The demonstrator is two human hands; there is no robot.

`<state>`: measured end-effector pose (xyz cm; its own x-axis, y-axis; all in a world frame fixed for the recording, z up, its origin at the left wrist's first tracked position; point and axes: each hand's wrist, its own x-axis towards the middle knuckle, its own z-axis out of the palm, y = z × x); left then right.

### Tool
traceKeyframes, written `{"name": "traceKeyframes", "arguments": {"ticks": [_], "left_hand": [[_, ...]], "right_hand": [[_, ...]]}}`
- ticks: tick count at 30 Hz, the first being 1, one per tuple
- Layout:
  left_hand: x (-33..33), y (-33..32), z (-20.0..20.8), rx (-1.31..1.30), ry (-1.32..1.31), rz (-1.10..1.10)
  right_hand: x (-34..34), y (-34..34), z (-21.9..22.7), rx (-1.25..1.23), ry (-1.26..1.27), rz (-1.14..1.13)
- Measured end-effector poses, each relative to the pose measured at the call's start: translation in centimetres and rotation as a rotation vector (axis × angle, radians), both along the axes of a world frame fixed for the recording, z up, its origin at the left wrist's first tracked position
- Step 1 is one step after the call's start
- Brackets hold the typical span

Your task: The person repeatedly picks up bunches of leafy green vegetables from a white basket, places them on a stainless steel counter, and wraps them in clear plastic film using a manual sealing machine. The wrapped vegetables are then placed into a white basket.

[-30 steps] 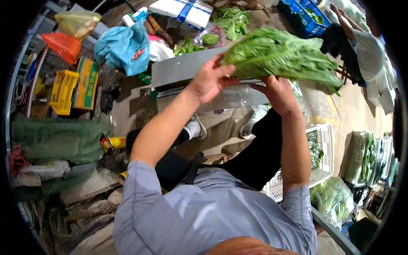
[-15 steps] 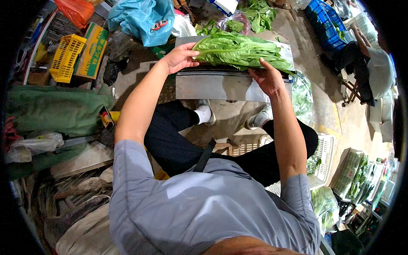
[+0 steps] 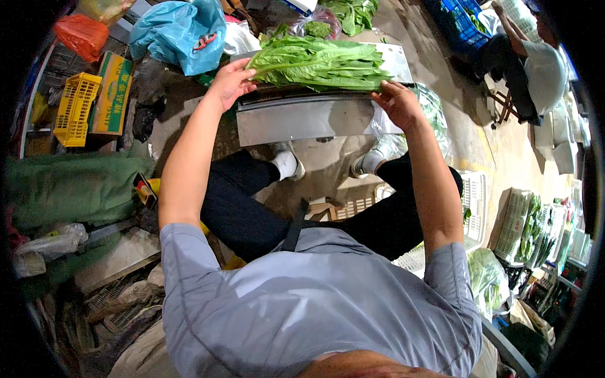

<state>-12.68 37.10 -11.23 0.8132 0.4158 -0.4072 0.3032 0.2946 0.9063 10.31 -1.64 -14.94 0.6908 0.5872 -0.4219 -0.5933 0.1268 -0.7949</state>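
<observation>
- While both hands are up at the metal-topped stand (image 3: 283,123), the bunch of leafy greens (image 3: 318,63) lies lengthwise across its top, between them.
- Left hand (image 3: 233,83): at the bunch's left, narrower end, touching; thumb and fingers bent and somewhat parted. Can't tell whether they pinch the stems; contact partly covered by the hand itself.
- Right hand (image 3: 398,104): at the bunch's right, leafy end, just below its lower corner; fingertips at the leaf edge, fingers loosely bent. Can't tell if any leaf is pinched.
- Underside of greens hidden; so is most of the stand's top beneath them. Leaves overlap, no count possible.
- Clear plastic bag (image 3: 430,116) beside the stand, near right hand, partly behind forearm; contents look green, blurred by the film.
- White crate (image 3: 474,211): partly hidden by right arm and leg.
- Blue plastic bag (image 3: 179,38), beyond left hand: cut off at top edge, contents not visible.
- Seated co-worker (image 3: 545,79), far right: dim, partly lost to the dark rim.
</observation>
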Motion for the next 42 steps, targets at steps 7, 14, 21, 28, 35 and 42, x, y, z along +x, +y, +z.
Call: {"name": "traceKeyframes", "arguments": {"ticks": [7,14,21,28,35,42], "left_hand": [[-0.9,1.3,-0.9,0.026,0.082,0.073],[-1.1,0.7,0.3,0.108,0.137,0.049],[-2.3,-0.7,0.8,0.432,0.193,0.11],[-11.2,-6.4,0.4,0.392,0.037,0.268],[-15.7,-17.2,-5.8,-0.15,0.3,0.336],[-13.3,-14.7,-12.6,-0.234,0.148,0.057]], "right_hand": [[-1.9,-5.5,3.2,0.016,-0.043,-0.13],[-5.9,-8.7,2.7,-0.318,-0.072,-0.183],[-9.7,-7.6,-3.3,-0.465,-0.029,-0.242],[-10.3,-6.7,-5.5,-0.416,0.054,-0.008],[-11.1,-7.1,-4.3,-0.444,0.027,-0.04],[-12.0,-7.6,-2.1,-0.402,0.014,-0.1]]}}
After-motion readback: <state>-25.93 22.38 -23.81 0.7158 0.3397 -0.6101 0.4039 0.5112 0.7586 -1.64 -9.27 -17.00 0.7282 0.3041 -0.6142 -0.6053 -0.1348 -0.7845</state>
